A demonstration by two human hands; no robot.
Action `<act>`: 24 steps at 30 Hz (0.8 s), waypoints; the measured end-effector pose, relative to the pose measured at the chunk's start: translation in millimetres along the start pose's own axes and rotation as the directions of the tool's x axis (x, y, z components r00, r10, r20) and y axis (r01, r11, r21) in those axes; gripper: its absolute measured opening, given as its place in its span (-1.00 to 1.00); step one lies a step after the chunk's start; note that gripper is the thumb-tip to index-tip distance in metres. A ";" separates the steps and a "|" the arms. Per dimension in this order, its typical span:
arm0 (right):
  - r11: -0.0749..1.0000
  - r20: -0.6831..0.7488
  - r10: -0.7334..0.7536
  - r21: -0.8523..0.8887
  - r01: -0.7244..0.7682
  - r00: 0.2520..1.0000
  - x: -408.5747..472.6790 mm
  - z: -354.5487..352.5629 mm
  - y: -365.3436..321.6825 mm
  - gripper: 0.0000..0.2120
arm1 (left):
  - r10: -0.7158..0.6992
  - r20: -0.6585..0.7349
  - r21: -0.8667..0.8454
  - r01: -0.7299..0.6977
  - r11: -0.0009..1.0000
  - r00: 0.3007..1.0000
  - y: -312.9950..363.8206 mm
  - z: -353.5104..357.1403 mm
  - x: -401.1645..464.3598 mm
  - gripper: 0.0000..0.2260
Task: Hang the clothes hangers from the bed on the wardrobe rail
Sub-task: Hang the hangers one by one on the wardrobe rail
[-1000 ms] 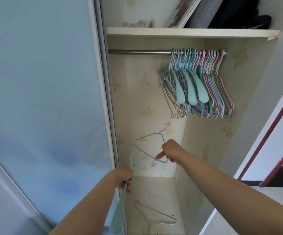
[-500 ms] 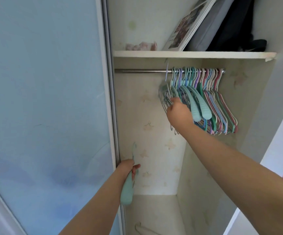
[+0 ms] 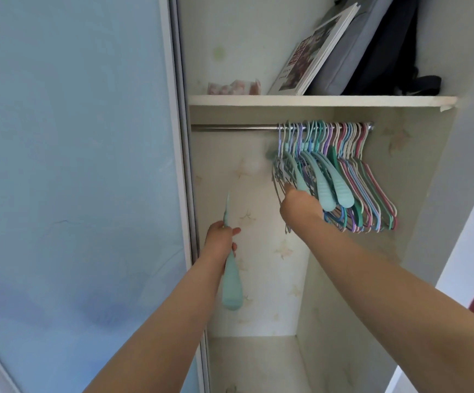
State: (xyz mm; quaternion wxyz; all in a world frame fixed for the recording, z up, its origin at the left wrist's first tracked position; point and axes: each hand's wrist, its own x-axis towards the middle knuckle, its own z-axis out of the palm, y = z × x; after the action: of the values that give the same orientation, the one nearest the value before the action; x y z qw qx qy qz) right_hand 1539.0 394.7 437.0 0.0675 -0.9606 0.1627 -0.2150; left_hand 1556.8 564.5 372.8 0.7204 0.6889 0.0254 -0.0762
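Note:
A metal rail (image 3: 233, 127) runs across the wardrobe under a shelf. Many coloured hangers (image 3: 369, 188) hang bunched on its right half, teal, pink, purple and white. My right hand (image 3: 298, 204) reaches up to the left end of that bunch, fingers curled around the thin grey wire hanger (image 3: 277, 177) whose hook sits over the rail. My left hand (image 3: 221, 239) is lower, beside the sliding door's edge, gripping a broad teal plastic hanger (image 3: 231, 285) seen edge-on, its tip pointing up.
A frosted blue sliding door (image 3: 74, 180) fills the left. The shelf (image 3: 315, 100) above the rail carries a leaning picture frame (image 3: 315, 52), a grey bag and a dark bag. The rail's left half is bare. A white wall panel stands at right.
The thin wire hanger went from low in the wardrobe up onto the rail in my right hand. My left hand stayed low with the teal hanger. The view tilted upward.

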 end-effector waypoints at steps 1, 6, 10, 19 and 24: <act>1.000 0.019 -0.009 -0.020 0.009 1.000 -3.0 2.8 1.6 -0.44 | 0.062 0.008 -0.016 -0.062 0.998 0.998 11.4 6.0 0.8 -0.66; 0.999 0.022 -0.026 0.047 0.025 0.999 -18.3 10.1 11.6 -0.46 | 0.277 0.009 -0.046 -0.276 0.960 0.961 72.7 39.4 2.5 -0.57; 0.990 0.053 0.012 0.136 -0.019 0.999 -21.6 9.9 15.0 -0.47 | 0.394 0.031 0.044 -0.395 0.918 0.919 94.4 66.1 8.8 -0.61; 0.991 -0.006 0.052 0.124 -0.050 0.999 -25.0 -0.3 27.8 -0.59 | 0.370 0.003 0.165 -0.365 0.916 0.929 144.0 87.2 61.2 -0.62; 0.993 -0.055 0.045 0.114 -0.039 0.997 -27.0 -8.4 34.3 -0.62 | 0.250 0.041 0.268 -0.252 0.930 0.967 165.5 90.9 89.3 -0.68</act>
State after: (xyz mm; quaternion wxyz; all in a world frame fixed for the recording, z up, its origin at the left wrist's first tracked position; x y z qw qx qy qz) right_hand 1502.6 371.3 427.2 0.1214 -0.9450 0.1725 -0.2500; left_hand 1662.7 473.8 528.3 0.6232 0.7783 -0.0758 0.0117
